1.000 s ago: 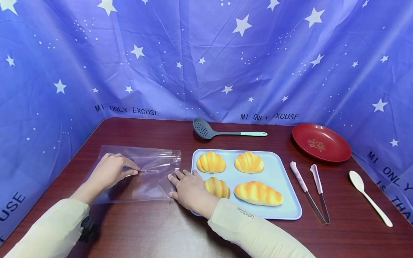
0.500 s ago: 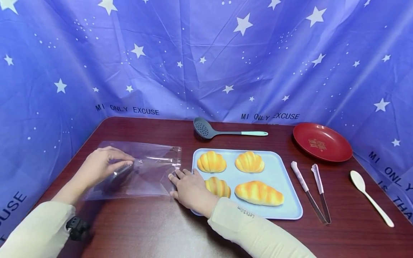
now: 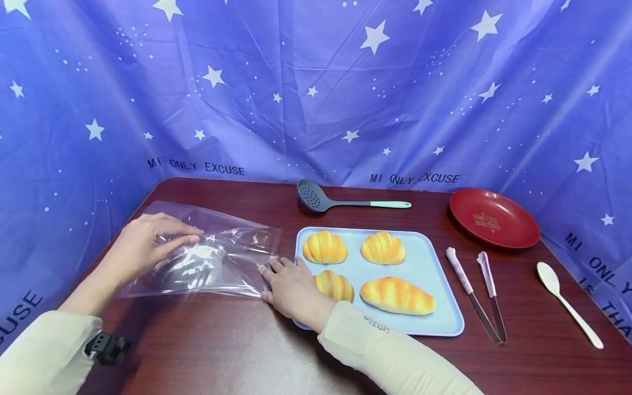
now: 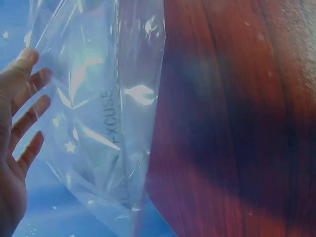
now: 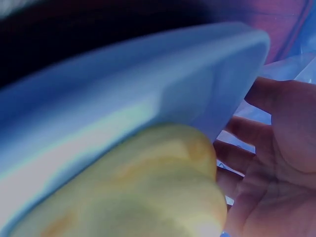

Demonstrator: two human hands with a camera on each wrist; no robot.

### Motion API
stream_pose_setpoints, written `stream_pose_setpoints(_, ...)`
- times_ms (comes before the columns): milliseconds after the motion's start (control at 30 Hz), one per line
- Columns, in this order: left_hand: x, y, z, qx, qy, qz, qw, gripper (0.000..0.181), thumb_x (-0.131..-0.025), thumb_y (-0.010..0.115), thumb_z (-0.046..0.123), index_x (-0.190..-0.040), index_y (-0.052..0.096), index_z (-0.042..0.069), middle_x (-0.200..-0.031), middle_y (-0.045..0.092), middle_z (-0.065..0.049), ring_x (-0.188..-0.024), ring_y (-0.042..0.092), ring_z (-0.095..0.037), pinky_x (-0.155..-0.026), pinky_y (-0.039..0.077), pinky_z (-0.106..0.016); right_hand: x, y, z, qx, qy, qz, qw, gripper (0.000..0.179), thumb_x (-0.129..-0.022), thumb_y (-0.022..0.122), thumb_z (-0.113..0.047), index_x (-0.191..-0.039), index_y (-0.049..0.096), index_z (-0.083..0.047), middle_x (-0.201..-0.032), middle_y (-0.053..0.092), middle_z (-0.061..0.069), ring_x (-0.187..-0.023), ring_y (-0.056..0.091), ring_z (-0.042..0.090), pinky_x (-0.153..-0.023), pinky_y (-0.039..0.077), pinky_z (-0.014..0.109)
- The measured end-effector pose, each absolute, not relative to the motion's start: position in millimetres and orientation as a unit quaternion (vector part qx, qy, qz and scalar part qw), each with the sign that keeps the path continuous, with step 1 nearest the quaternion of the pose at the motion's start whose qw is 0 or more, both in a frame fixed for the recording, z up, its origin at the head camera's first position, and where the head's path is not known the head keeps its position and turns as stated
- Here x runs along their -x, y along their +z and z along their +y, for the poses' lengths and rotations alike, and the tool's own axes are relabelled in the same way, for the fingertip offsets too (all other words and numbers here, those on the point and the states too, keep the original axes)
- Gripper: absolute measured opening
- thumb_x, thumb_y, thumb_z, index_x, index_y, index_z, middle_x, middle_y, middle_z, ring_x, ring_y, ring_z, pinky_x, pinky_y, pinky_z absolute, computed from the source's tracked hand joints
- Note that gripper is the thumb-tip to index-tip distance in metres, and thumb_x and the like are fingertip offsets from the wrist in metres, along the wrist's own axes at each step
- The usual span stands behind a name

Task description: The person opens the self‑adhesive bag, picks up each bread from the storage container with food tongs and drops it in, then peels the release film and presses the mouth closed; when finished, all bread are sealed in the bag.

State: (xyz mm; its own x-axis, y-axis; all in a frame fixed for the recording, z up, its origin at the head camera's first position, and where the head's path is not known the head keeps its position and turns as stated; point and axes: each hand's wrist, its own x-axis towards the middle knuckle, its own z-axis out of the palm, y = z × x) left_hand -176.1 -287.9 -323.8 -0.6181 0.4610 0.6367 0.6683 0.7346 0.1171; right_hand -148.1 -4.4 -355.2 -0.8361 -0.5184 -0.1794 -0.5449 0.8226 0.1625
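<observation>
My left hand [image 3: 153, 241] pinches the upper film of a clear plastic bag [image 3: 222, 258] between thumb and index finger. The film lifts off the table there; in the left wrist view the bag [image 4: 98, 108] hangs creased and shiny beside the hand [image 4: 19, 113]. Across the left edge of the pale blue tray [image 3: 424, 326] lies my right hand [image 3: 296, 291], spread fingertips on the bag's right end. Under and beside that hand sits a striped bread roll [image 3: 336, 285], partly covered. The right wrist view shows the roll [image 5: 148, 187] close to the palm.
Two rolls [image 3: 325, 247] and a longer loaf [image 3: 397, 296] also lie on the tray. Behind it is a grey skimmer [image 3: 316, 197]. To the right are metal tongs [image 3: 486, 312], a red plate [image 3: 494, 219] and a white spoon [image 3: 568, 304]. A starry blue curtain [image 3: 276, 131] surrounds the table.
My left hand has drawn left and slightly away from me, raising the bag's film with it. The bag's left part now stands higher and more creased. The right hand has stayed in place.
</observation>
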Motion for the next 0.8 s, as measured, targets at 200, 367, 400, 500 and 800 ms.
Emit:
stream_pose_setpoints(200, 175.0, -317.6, -280.6, 0.344, -0.179, -0.87, 0.303, 0.034, -0.068, 0.086, 0.0, -0.098, 0.082, 0.015, -0.085, 0.076, 0.005, -0.074, 0.064, -0.015, -0.072, 0.043, -0.029, 148.8, -354.3, -5.3, 0.275, 0.098, 0.953, 0.074, 0.055, -0.102, 0.052, -0.053, -0.154, 0.046, -0.033, -0.157, 0.044, -0.008, -0.141, 0.044, 0.015, -0.115, 0.036, 0.041)
stream_pose_setpoints(367, 177.7, -323.3, -277.2, 0.337, -0.179, -0.879, 0.285, 0.031, -0.07, 0.086, 0.001, -0.098, 0.082, 0.016, -0.09, 0.077, 0.004, -0.077, 0.07, -0.017, -0.071, 0.05, -0.031, 149.7, -353.6, -5.9, 0.271, 0.099, 0.954, 0.082, 0.056, -0.102, 0.053, -0.053, -0.154, 0.045, -0.033, -0.158, 0.043, -0.008, -0.143, 0.042, 0.015, -0.116, 0.035, 0.041)
stream_pose_setpoints(400, 178.6, -325.7, -277.4, 0.334, -0.179, -0.881, 0.283, 0.031, -0.071, 0.087, 0.002, -0.097, 0.082, 0.016, -0.091, 0.078, 0.002, -0.08, 0.072, -0.019, -0.072, 0.052, -0.035, 149.8, -353.2, -6.0, 0.27, 0.1, 0.954, 0.084, 0.056, -0.102, 0.053, -0.054, -0.154, 0.045, -0.033, -0.158, 0.043, -0.008, -0.144, 0.042, 0.014, -0.116, 0.034, 0.041)
stream_pose_setpoints(500, 179.8, -332.2, -278.6, 0.321, -0.183, -0.888, 0.274, 0.03, -0.071, 0.088, 0.002, -0.097, 0.083, 0.015, -0.097, 0.078, -0.002, -0.088, 0.074, -0.025, -0.077, 0.052, -0.041, 149.8, -352.4, -6.1, 0.269, 0.1, 0.954, 0.086, 0.057, -0.102, 0.053, -0.054, -0.154, 0.045, -0.034, -0.158, 0.042, -0.009, -0.143, 0.042, 0.014, -0.116, 0.034, 0.041)
stream_pose_setpoints(800, 179.5, -346.5, -282.2, 0.262, -0.216, -0.906, 0.254, 0.027, -0.076, 0.087, 0.006, -0.101, 0.082, 0.014, -0.096, 0.079, 0.0, -0.093, 0.074, -0.029, -0.082, 0.051, -0.041, 152.4, -353.2, -4.3, 0.272, 0.096, 0.953, 0.094, 0.057, -0.101, 0.054, -0.054, -0.154, 0.044, -0.035, -0.158, 0.041, -0.009, -0.142, 0.044, 0.016, -0.116, 0.035, 0.041)
